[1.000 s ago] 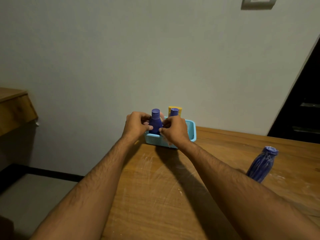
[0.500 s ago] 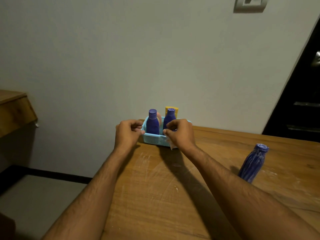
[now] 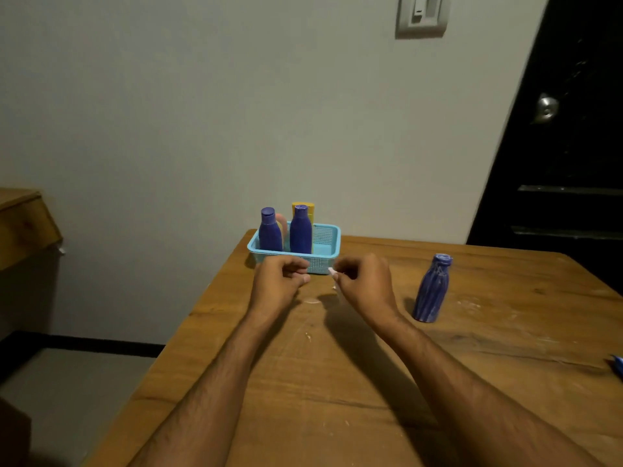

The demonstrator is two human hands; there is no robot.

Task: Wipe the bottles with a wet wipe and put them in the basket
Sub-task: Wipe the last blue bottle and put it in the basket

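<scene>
So both my hands are hovering over the wooden table (image 3: 337, 382), just in front of the little blue basket (image 3: 325, 248) at the far edge by the wall; my left hand (image 3: 277, 282) has its fingers curled in loosely with nothing in them, thumb tucked against the side of the index finger, not touching the basket as far as I can tell; my right hand (image 3: 362, 285) is curled up too, and it's pinching a small bit of the wet wipe (image 3: 333, 272) between thumb and fingers; only a little pale corner sticks out toward the left, and there's maybe a bit more hanging under the hand but it's too blurry to say; the two hands are near each other but not touching, with a gap between them; in the basket there are two purple bottles standing upright, one on the left (image 3: 270, 231) and one in the middle (image 3: 300, 230); behind them there's a yellow bottle (image 3: 304, 208) and something pink (image 3: 282, 223) peeking out between the purple ones, can't really tell what that is; the right part of the basket has open room; off to my right, well apart from the basket, a ribbed blue bottle (image 3: 432, 288) stands on the table on its own; the tabletop has whitish smears and a small wet-looking spot (image 3: 312, 301) right between my wrists; there's a blue thing (image 3: 617, 365) cut off at the right edge, no idea what.
</scene>
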